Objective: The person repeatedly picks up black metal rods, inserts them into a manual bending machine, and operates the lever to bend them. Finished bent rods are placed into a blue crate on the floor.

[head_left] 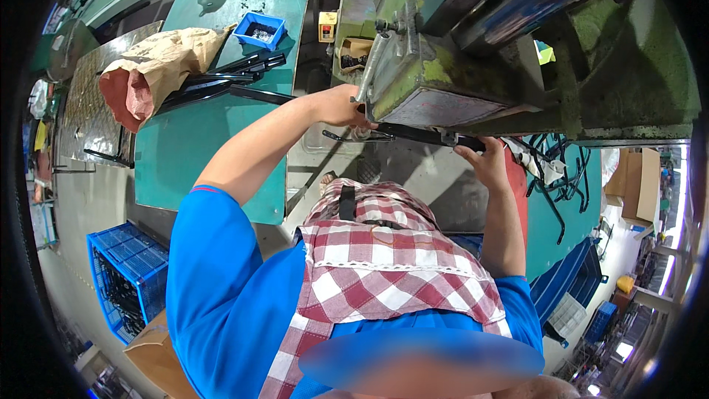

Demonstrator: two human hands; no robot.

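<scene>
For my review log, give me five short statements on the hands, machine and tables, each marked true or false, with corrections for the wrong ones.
1. The right hand grips one end of a black bar. True.
2. The left hand is inside the blue tray. False: the left hand is beside the green machine, near the bar's other end.
3. The blue tray is on the right-hand table. False: the blue tray is on the left-hand table.
4. Bent black rods lie on the right-hand table. True.
5. The apron is plain green. False: the apron is checked in dark red and white.
</scene>
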